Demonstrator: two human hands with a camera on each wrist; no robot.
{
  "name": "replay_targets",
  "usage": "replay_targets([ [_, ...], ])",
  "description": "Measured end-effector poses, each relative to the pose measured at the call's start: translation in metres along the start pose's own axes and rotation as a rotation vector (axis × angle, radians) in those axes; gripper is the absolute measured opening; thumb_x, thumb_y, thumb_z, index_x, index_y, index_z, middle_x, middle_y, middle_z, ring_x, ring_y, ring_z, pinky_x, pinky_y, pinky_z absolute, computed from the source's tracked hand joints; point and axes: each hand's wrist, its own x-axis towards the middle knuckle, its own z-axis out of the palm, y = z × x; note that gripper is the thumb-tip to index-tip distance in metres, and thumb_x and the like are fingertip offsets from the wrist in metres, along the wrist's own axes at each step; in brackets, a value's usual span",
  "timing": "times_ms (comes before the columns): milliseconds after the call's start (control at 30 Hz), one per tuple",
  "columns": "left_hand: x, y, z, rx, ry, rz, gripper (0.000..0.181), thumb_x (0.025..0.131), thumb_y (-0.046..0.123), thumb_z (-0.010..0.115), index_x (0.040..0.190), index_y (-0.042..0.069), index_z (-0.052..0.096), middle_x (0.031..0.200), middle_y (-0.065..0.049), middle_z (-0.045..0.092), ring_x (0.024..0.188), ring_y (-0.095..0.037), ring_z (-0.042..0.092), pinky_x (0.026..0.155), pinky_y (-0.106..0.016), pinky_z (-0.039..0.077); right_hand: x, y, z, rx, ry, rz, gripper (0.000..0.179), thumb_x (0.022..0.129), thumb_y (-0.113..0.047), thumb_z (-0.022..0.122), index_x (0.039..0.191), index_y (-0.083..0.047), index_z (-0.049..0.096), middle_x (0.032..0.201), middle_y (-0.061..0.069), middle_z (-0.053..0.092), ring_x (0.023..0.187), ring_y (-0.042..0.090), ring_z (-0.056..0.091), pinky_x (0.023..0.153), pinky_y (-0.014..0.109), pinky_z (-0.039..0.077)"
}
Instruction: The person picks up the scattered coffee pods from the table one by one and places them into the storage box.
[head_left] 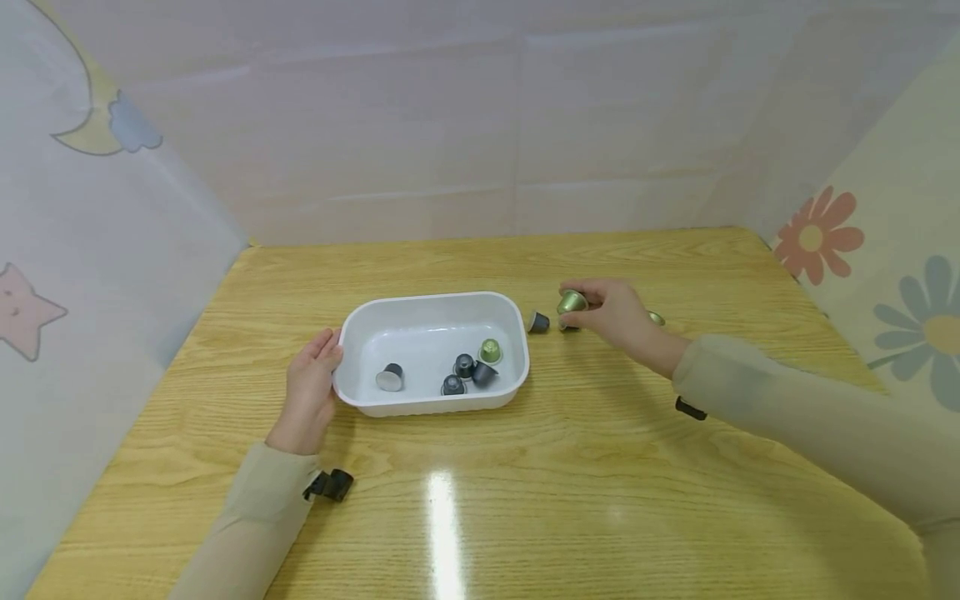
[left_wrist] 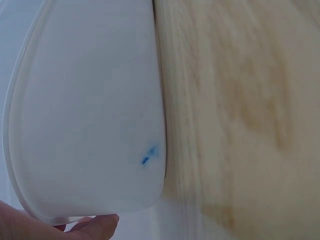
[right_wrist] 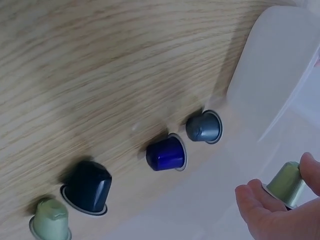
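A white plastic tub [head_left: 431, 405] sits on the wooden table. My left hand [head_left: 310, 379] grips its left end by the rim; in the left wrist view fingertips [left_wrist: 102, 225] show at the tub's edge. Inside lie a green coffee capsule [head_left: 490, 351] and several dark ones, one of them at the left [head_left: 390, 377]. To the right of the tub, my right hand [head_left: 618, 317] pinches a green coffee capsule [right_wrist: 287, 182] between thumb and fingers, above the table.
In the right wrist view, a grey capsule [right_wrist: 203, 127], a purple-blue one [right_wrist: 166, 153], a black one [right_wrist: 89, 187] and a light green one [right_wrist: 51, 220] lie on the table. A patterned cloth [head_left: 420, 125] hangs behind the table.
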Motion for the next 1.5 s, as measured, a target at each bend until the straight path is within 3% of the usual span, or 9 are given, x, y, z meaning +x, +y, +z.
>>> replay_targets([
  [200,0.0,0.0,0.001,0.006,0.006,0.003,0.052,0.105,0.001,0.032,0.154,0.002,0.016,0.159,-0.012,0.021,0.143,-0.018,0.025,0.112,-0.023,0.029,0.002,-0.005,0.01,-0.011,0.002,-0.02,0.054,0.089,-0.009,0.072,0.139,-0.001,0.052,0.133,0.017,0.058,0.114,0.03,0.058,0.092,0.037,0.052],
  [467,0.0,-0.001,0.001,0.015,0.01,0.004,0.052,0.105,0.002,0.033,0.154,0.003,0.016,0.159,-0.013,0.021,0.143,-0.019,0.026,0.112,-0.023,0.028,0.009,-0.012,0.021,-0.016,0.0,-0.033,0.052,0.089,-0.009,0.072,0.136,0.001,0.054,0.123,0.021,0.062,0.103,0.026,0.059,0.074,0.019,0.052],
  [833,0.001,-0.001,0.001,0.014,0.012,0.005,0.052,0.105,0.002,0.033,0.154,0.002,0.018,0.159,-0.013,0.021,0.143,-0.019,0.025,0.113,-0.023,0.028,0.015,-0.019,0.038,-0.028,0.016,-0.099,0.052,0.087,-0.007,0.074,0.134,0.002,0.055,0.128,0.02,0.06,0.108,0.03,0.059,0.088,0.036,0.053],
  [1500,0.002,-0.002,0.0,0.025,0.009,0.001,0.052,0.105,0.002,0.033,0.154,0.002,0.017,0.159,-0.012,0.021,0.143,-0.018,0.025,0.112,-0.023,0.028,0.021,-0.025,0.067,0.05,-0.036,-0.109,0.053,0.086,-0.006,0.074,0.134,0.004,0.055,0.126,0.022,0.061,0.109,0.03,0.06,0.09,0.033,0.054],
])
